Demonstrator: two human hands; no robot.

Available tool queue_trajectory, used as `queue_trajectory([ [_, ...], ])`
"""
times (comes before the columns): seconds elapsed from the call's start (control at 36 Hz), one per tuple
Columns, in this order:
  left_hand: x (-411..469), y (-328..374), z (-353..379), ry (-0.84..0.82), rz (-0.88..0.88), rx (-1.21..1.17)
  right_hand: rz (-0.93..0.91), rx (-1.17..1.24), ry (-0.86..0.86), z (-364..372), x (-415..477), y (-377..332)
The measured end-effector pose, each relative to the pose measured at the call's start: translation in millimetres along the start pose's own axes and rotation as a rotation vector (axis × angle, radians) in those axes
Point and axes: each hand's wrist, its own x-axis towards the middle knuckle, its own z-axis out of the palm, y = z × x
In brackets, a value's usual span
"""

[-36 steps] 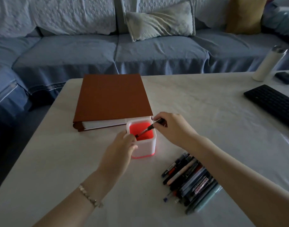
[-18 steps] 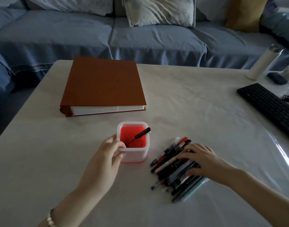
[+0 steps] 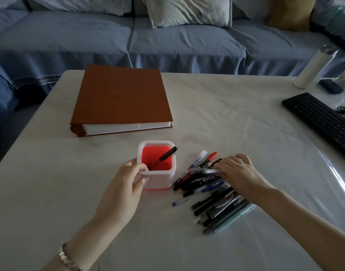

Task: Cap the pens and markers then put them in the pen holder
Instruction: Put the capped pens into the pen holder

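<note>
Pens point(image 3: 212, 194) lie heaped on the desk point(image 3: 226, 118) just right of the holder point(image 3: 158, 182). The left hand point(image 3: 122, 192) grips the holder's near left corner, fingers point(image 3: 140, 166) curled over its rim. One black pen point(image 3: 168, 153) leans inside. The right hand point(image 3: 240, 175) rests on the heap, fingers bent; whether they grip a pen I cannot tell. A binder point(image 3: 121, 96) lies behind the holder, a keyboard point(image 3: 322, 118) and a bottle point(image 3: 314, 68) far right.
</note>
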Motion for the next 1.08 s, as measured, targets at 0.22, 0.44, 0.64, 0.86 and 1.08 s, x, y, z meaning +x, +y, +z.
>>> queue_trajectory([
  [0.22,-2,4,-1,0.001,-0.008,-0.003,0.193,0.294,-0.116,-80,22,-47],
  [0.44,-1,2,1,0.045,0.012,0.050,0.067,0.392,-0.443,-104,79,-80],
  [0.64,0,1,1,0.073,0.025,0.003,0.116,0.249,-0.721,-92,105,-88],
  [0.86,-1,1,0,0.049,-0.004,0.008,0.167,0.514,-0.424,-90,98,-84],
  [1.08,-2,1,-1,0.032,-0.007,-0.014,0.256,0.266,-0.302,-47,48,-24],
])
